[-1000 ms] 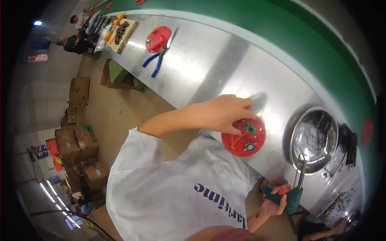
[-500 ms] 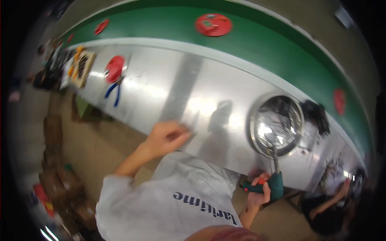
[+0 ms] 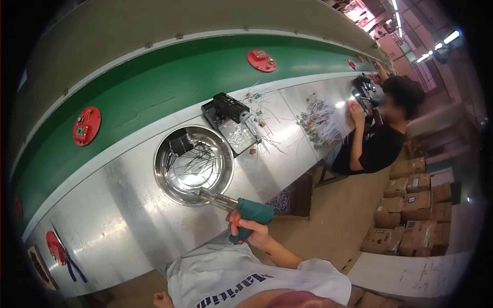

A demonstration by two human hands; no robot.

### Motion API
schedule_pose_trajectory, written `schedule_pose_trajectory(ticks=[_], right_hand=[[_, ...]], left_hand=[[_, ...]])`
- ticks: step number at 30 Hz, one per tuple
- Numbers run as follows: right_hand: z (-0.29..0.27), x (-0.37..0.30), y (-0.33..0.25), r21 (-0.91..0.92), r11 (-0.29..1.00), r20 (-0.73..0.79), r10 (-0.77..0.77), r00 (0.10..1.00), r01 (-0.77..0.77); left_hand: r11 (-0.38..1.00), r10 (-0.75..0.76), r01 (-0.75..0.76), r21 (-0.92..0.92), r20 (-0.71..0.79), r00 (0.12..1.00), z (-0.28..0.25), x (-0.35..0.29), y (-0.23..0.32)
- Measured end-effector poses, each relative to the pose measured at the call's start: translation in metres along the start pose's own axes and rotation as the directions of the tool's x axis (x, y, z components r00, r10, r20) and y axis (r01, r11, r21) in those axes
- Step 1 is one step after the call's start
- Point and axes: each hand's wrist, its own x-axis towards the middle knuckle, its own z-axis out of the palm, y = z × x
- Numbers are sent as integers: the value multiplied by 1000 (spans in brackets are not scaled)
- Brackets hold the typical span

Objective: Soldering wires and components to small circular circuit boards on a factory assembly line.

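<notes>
My right hand [image 3: 250,230] is closed round the handle of a green pistol-shaped soldering gun [image 3: 255,211] with red controls. Its long metal barrel points left, the tip at the near rim of a round steel bowl [image 3: 229,179]. Dark clippings and a black piece lie in the bowl. Low at the bottom edge, beside my shirt, my left hand [image 3: 163,299] is partly cut off; its fingers show too little to tell their state. Behind the bowl's right side, a black tool [image 3: 231,108] lies on a black tray [image 3: 245,148] holding small silvery bits.
White wires [image 3: 321,120] lie heaped on the metal bench [image 3: 138,205]. A red disc [image 3: 55,248] and blue-handled pliers [image 3: 76,269] lie far left. More red discs [image 3: 86,126] sit on the green belt [image 3: 154,84]. A co-worker [image 3: 382,128] sits right, near stacked cartons [image 3: 415,205].
The view has swung right, bringing the co-worker and cartons into sight. My left hand has moved from the bench edge down to the bottom edge. My right hand still grips the soldering gun.
</notes>
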Motion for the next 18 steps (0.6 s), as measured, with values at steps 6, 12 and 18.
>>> schedule_pose_trajectory(ticks=[6, 12, 18], right_hand=[[-3, 4, 2, -26, 999, 43, 46, 998, -45], [1, 6, -2, 22, 1000, 6, 18, 1000, -18], [0, 3, -6, 5, 998, -62, 66, 996, -66]], left_hand=[[972, -123, 87, 217, 157, 980, -1, 6, -7], [942, -95, -33, 334, 359, 929, -9, -3, 2], [912, -86, -156, 379, 549, 831, 20, -8, 20]])
